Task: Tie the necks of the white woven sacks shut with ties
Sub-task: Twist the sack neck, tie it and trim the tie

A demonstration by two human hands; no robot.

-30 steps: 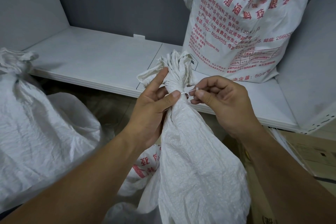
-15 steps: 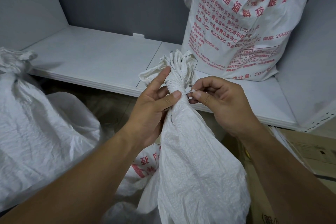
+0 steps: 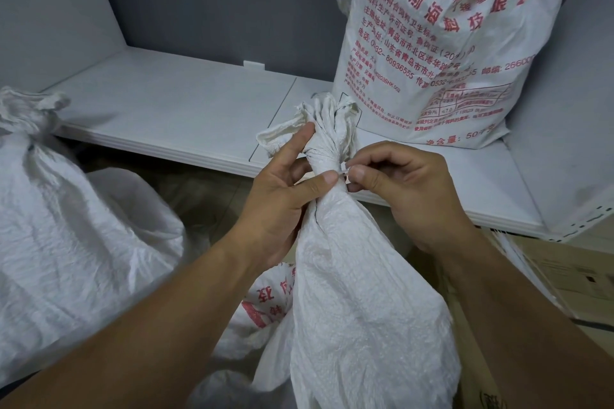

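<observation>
Shelf (image 3: 186,109): white, running across the back against a grey wall, with a sack standing at its right end.
Tied sack (image 3: 66,226): far left, below the shelf edge, plain white (its bunched top is cinched, though what binds it is too blurred to tell).
Printed sack (image 3: 432,43): upright on the shelf at the right, covered in red lettering, its top out of view.
Sack (image 3: 358,292): front and centre, below the shelf edge, between both forearms, its body hanging down from the gathered top.
Box (image 3: 564,279): brown cardboard, lower right, beside the sack.
Left hand (image 3: 279,199): grips the sack just under the gathered top, thumb pressed across the front, forefinger lying straight up along the ruffled cloth, the other fingers hidden behind.
Right hand (image 3: 415,189): fingers curled, thumb and forefinger pinching the tie's end just beside the left thumb tip.
Neck (image 3: 327,149): squeezed into tight pleats, flaring open above into a ruffle in front of the printed sack's base.
Tie (image 3: 344,173): thin and white, wrapped round the neck, its end sticking out to the right (its fastening is too small to make out).
</observation>
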